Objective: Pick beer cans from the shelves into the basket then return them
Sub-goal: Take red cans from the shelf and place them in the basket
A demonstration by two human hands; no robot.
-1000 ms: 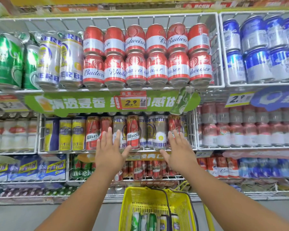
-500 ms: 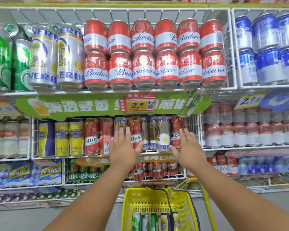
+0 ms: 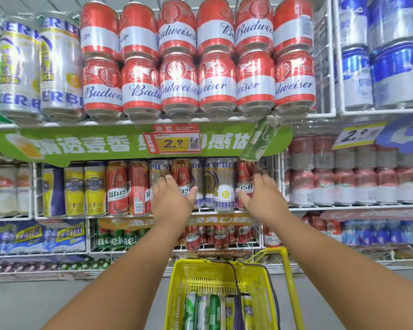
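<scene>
at middle shelf (image 3: 224, 211), both hands spread at can row: left hand (image 3: 171, 202) fingers open against red wusu can (image 3: 183, 179), right hand (image 3: 260, 198) fingers open at another red can (image 3: 244, 184), nothing gripped yet. likely reaching in pairs for speed. yellow basket (image 3: 260, 277) sits below hands for short drop, holds several cans (image 3: 214, 310) already. versus 0.5 s ago: hands nearer cans, view closer to shelf.

Both hands now further forward, at middle-shelf cans: left hand (image 3: 171, 201) against red Wusu can (image 3: 183, 177), right hand (image 3: 260, 196) at another red can (image 3: 244, 177). Camera closer to shelf.
</scene>
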